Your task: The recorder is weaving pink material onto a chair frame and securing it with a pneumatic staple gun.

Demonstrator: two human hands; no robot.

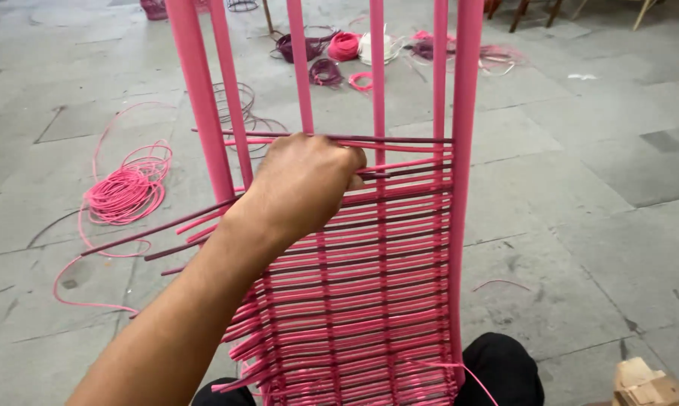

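Head view: left hand (302,188) fingers closed on a dark-pink strand (399,140), lying crosswise thru upright bars of pink frame (463,188); right hand not visible.

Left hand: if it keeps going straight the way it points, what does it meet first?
Likely the pink upright bar just past the left hand, whose fingers already grip the woven strands; depth unclear.
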